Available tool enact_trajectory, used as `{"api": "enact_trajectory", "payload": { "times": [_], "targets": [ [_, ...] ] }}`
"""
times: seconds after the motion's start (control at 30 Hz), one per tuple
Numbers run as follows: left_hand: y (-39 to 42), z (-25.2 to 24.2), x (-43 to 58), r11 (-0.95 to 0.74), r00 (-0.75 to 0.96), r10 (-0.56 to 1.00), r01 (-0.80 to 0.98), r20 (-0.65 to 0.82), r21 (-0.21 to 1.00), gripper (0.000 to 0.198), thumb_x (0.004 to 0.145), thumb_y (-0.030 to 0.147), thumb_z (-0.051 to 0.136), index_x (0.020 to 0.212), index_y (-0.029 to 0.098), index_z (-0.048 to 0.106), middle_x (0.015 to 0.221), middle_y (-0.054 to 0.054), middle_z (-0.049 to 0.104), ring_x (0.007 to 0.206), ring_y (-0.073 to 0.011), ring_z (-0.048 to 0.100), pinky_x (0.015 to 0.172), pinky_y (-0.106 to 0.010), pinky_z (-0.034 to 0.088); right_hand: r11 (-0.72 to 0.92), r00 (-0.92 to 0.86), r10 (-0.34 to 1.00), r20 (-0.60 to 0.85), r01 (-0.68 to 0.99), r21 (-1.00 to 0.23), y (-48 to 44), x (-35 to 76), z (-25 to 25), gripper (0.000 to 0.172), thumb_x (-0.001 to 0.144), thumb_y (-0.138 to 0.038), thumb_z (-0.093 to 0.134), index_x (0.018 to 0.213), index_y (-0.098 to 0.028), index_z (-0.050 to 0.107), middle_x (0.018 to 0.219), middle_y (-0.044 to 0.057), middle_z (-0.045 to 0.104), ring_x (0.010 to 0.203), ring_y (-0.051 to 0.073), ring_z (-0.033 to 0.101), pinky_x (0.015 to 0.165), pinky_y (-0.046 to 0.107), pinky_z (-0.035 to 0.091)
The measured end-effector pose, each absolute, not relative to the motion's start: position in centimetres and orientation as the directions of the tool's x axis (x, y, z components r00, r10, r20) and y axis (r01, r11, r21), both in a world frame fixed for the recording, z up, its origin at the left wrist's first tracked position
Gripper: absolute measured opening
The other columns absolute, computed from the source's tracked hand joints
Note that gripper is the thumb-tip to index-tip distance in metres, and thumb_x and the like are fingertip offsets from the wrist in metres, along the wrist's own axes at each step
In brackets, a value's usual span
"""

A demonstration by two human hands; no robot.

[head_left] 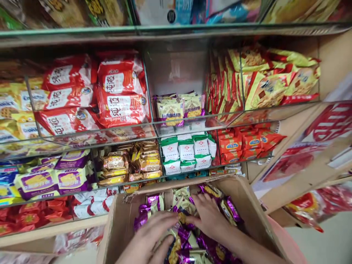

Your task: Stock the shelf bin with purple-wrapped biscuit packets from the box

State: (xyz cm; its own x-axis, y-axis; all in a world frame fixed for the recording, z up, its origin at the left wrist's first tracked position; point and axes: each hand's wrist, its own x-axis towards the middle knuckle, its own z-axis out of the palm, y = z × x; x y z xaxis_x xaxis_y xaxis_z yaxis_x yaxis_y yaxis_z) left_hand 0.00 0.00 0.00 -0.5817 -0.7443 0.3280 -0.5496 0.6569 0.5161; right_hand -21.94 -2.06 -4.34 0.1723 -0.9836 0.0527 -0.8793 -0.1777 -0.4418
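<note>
A cardboard box (257, 216) in front of me holds many small biscuit packets (192, 256) in purple and pale-green wrappers, lying loose. Both hands reach into it. My left hand (151, 234) is over the packets on the left side, fingers stretched forward and thumb apart. My right hand (207, 216) lies on packets near the middle, its fingers spread over them and its thumb pointing left. Neither hand has a packet plainly closed in it; the undersides of the fingers are hidden. On the shelf above the box stand two similar purple and green packets (170, 110).
A glass shelf edge (181, 126) runs across above the box. Dividers separate red bags (123, 106), yellow-red bags (266, 88), white-green packets (187, 150), orange-red packets (236, 145) and brown packets (115, 163). A cardboard panel (264, 179) stands at right.
</note>
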Motion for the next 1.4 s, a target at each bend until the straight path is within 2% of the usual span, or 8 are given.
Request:
{"api": "enact_trajectory", "payload": {
  "times": [0.13,0.27,0.43,0.57,0.67,0.93,1.27,1.4],
  "targets": [
    [-1.1,-4.9,-1.8,0.655,-0.597,-0.751,-0.618,0.281,0.436,0.058,0.075,0.003,0.043,0.126,0.029,0.035,0.131,-0.005,0.046,0.12,-0.0175,0.041,0.097,-0.035,0.041,-0.13,0.12,-0.992,0.05,-0.912,-0.389,-2.8,-20.1,-6.6,0.026,0.069,-0.025,0.061,0.093,-0.015,0.06,0.099,0.009,0.056,0.096,0.029,0.046,0.081,0.043,0.036],
    [-1.1,-7.1,-2.2,0.636,-0.585,-0.771,-0.73,0.253,0.252,0.077,0.063,-0.005,0.045,0.129,0.03,0.03,0.136,-0.008,0.039,0.122,-0.0244,0.039,0.095,-0.047,0.04,-0.169,0.138,-0.986,0.099,-0.803,-0.571,-1.8,-20.0,-6.3,0.014,0.07,-0.014,0.057,0.083,-0.018,0.056,0.096,0.002,0.058,0.095,0.022,0.047,0.086,0.038,0.031],
    [-2.0,-0.2,-1.5,0.754,-0.62,-0.637,-0.625,0.459,0.203,0.053,0.075,0.021,0.057,0.124,0.028,0.037,0.114,-0.003,0.06,0.103,-0.0147,0.057,0.086,-0.023,0.049,-0.328,0.351,-0.93,0.113,-0.647,-0.688,-0.5,-21.8,0.4,0.018,0.074,-0.011,0.054,0.089,-0.021,0.055,0.09,0.0,0.061,0.086,0.014,0.054,0.075,0.025,0.04],
    [-3.6,11.5,-1.7,0.795,-0.554,-0.459,-0.605,0.694,0.043,0.04,0.082,0.024,0.048,0.121,0.022,0.04,0.112,-0.002,0.059,0.105,-0.0094,0.053,0.095,-0.017,0.041,-0.59,0.298,-0.77,0.564,-0.668,-0.453,-1.3,-25.3,11.5,0.016,0.082,-0.025,0.05,0.098,-0.025,0.052,0.093,0.0,0.059,0.084,0.013,0.055,0.072,0.023,0.043],
    [-6.4,19.6,-3.8,0.697,-0.454,-0.352,-0.711,0.818,-0.095,0.03,0.081,0.019,0.049,0.112,0.018,0.049,0.108,-0.002,0.06,0.101,-0.0095,0.053,0.093,-0.019,0.04,-0.483,0.137,-0.56,0.817,-0.855,-0.187,-4.5,-27.3,19.5,0.022,0.078,-0.029,0.055,0.099,-0.02,0.055,0.091,0.004,0.058,0.085,0.017,0.054,0.074,0.028,0.043],
    [-15.5,23.8,-13.4,0.418,-0.473,-0.854,-0.871,0.216,-0.258,0.082,0.066,0.026,0.065,0.132,0.0,0.022,0.135,-0.023,0.035,0.121,-0.03,0.038,0.097,-0.034,0.038,-0.032,0.045,-0.977,0.207,-0.997,0.064,-15.2,-26.0,24.2,0.041,0.068,-0.021,0.066,0.108,-0.016,0.058,0.109,0.009,0.057,0.104,0.023,0.052,0.087,0.028,0.04],
    [-17.6,22.3,-13.6,0.333,-0.377,-0.916,-0.905,0.136,-0.266,0.082,0.071,0.033,0.059,0.137,0.015,0.013,0.13,-0.019,0.044,0.114,-0.0372,0.043,0.092,-0.054,0.035,-0.016,-0.017,-0.971,0.238,-0.99,-0.137,-17.2,-26.0,21.6,0.078,0.066,-0.031,0.068,0.129,-0.01,0.028,0.113,0.014,0.054,0.102,0.02,0.053,0.081,0.025,0.043],
    [-17.7,22.1,-13.9,0.331,-0.365,-0.923,-0.914,0.119,-0.233,0.09,0.069,0.038,0.06,0.138,0.025,0.004,0.142,-0.014,0.025,0.12,-0.0405,0.034,0.094,-0.054,0.032,-0.03,-0.011,-0.967,0.255,-0.987,-0.156,-17.7,-26.2,21.3,0.074,0.066,-0.029,0.067,0.127,-0.009,0.031,0.114,0.016,0.053,0.104,0.023,0.052,0.083,0.028,0.042]
  ]
}}
